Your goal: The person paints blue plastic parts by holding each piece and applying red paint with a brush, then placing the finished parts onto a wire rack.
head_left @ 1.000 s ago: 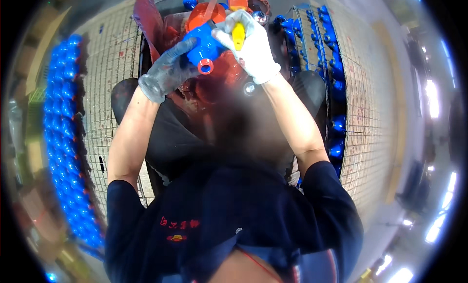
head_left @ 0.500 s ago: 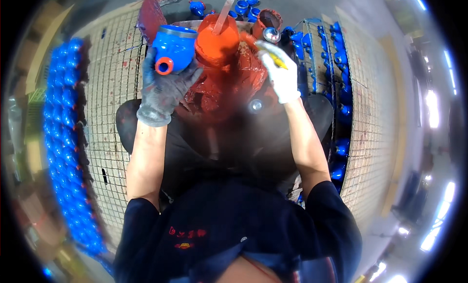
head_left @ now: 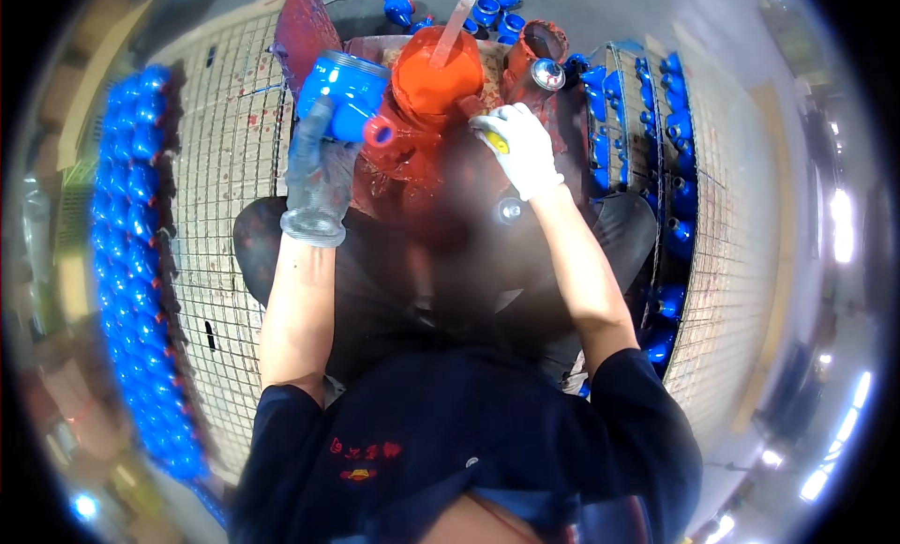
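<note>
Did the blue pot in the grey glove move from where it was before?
Yes. The blue part in the left hand has gone left, off the front of the orange paint bucket to its left side.

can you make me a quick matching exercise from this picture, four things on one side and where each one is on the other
Things:
1. blue cast pipe fitting with a red nozzle
2. round bucket of orange-red paint
3. yellow-handled tool
4. long row of blue painted parts

Places:
A. in the white-gloved right hand
B. along the mesh's left edge
C. in the grey-gloved left hand
D. between the two hands

Pairs: 1-C, 2-D, 3-A, 4-B
</note>
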Demonstrator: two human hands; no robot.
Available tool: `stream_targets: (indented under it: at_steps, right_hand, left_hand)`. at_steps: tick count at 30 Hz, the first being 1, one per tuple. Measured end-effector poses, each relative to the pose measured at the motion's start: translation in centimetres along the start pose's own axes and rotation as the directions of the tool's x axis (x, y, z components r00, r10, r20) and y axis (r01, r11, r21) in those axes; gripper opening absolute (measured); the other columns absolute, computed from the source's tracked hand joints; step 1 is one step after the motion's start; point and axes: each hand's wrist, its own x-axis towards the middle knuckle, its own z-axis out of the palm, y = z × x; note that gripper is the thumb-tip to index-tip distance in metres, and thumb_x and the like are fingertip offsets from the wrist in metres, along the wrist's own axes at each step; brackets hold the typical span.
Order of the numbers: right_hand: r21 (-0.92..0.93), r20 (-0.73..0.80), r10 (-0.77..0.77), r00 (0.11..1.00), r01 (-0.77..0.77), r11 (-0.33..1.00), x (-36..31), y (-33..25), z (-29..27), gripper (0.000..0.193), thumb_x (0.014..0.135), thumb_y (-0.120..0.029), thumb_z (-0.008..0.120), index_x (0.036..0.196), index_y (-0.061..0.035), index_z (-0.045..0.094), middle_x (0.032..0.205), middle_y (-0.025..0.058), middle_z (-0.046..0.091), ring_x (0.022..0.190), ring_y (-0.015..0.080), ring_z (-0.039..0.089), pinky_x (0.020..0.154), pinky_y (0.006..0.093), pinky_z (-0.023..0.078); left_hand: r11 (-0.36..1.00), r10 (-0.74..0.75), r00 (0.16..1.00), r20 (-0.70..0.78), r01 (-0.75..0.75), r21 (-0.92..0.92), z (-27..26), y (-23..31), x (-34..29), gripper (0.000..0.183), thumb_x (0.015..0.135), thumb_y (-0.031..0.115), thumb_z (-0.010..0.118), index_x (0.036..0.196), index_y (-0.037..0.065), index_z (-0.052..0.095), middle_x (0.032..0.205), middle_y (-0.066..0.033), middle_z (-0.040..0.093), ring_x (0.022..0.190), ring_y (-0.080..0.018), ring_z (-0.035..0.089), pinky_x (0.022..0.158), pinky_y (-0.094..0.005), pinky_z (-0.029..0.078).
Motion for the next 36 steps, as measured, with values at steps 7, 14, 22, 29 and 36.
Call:
stream_targets:
  at_steps: [7, 14, 22, 29, 36]
  right_hand:
    - [0.995, 0.070, 0.845, 0.529, 0.025, -0.098, -2.4, -1.8, -1.5, 0.031, 0.099, -0.013, 0.066, 0.127, -0.0002, 0.062, 0.089, 0.0037, 0.062, 0.077, 0.0132, 0.060, 0.070, 0.0284, 0.050]
    - [0.993, -0.118, 0.682, 0.722, 0.078, 0.089, -1.2, -5.1, -15.0, 0.026, 0.102, -0.028, 0.062, 0.109, -0.0036, 0.065, 0.081, 0.0009, 0.056, 0.068, 0.0080, 0.051, 0.062, 0.0247, 0.042]
    - [0.782, 0.265, 0.401, 0.877, -0.439, 0.442, 0.3, -7.8, -23.2, 0.030, 0.101, -0.032, 0.064, 0.091, -0.0044, 0.064, 0.067, -0.0010, 0.060, 0.049, 0.0051, 0.048, 0.049, 0.0234, 0.038]
    - [0.717, 0.364, 0.352, 0.862, -0.501, 0.484, -0.6, -9.3, -25.5, 0.030, 0.101, -0.033, 0.064, 0.095, -0.0025, 0.064, 0.068, 0.0008, 0.063, 0.054, 0.0096, 0.054, 0.055, 0.0262, 0.044]
    - [0.612, -0.182, 0.150, 0.972, -0.007, 0.791, -4.0, -9.7, -21.9, 0.025, 0.096, -0.032, 0.070, 0.106, -0.0084, 0.069, 0.078, 0.0067, 0.067, 0.069, 0.0158, 0.069, 0.064, 0.0283, 0.052]
  left_hand:
    - [0.092, 0.421, 0.781, 0.463, -0.544, 0.834, 1.0, -1.9, -2.1, 0.099, 0.061, 0.045, 0.097, 0.136, 0.003, 0.047, 0.115, -0.0145, 0.066, 0.104, -0.0300, 0.067, 0.093, -0.0395, 0.053]
    - [-0.289, 0.183, 0.418, 0.890, -0.842, 0.455, 4.4, 1.0, -7.4, 0.094, 0.057, 0.036, 0.097, 0.133, 0.009, 0.050, 0.124, -0.0112, 0.062, 0.113, -0.0342, 0.060, 0.103, -0.0519, 0.046]
    - [-0.335, -0.081, 0.207, 0.975, -0.927, 0.169, 6.3, 1.6, -10.6, 0.073, 0.065, 0.035, 0.094, 0.122, 0.008, 0.057, 0.120, -0.0124, 0.064, 0.112, -0.0329, 0.063, 0.113, -0.0631, 0.037]
    - [-0.319, -0.090, 0.177, 0.980, -0.937, 0.140, 6.6, 1.2, -11.3, 0.080, 0.063, 0.034, 0.095, 0.127, 0.008, 0.054, 0.120, -0.0125, 0.064, 0.113, -0.0338, 0.063, 0.112, -0.0626, 0.037]
    - [-0.183, 0.179, 0.445, 0.878, -0.861, 0.474, 6.7, 0.3, -11.4, 0.098, 0.058, 0.039, 0.098, 0.136, 0.006, 0.049, 0.125, -0.0154, 0.064, 0.111, -0.0326, 0.063, 0.101, -0.0432, 0.050]
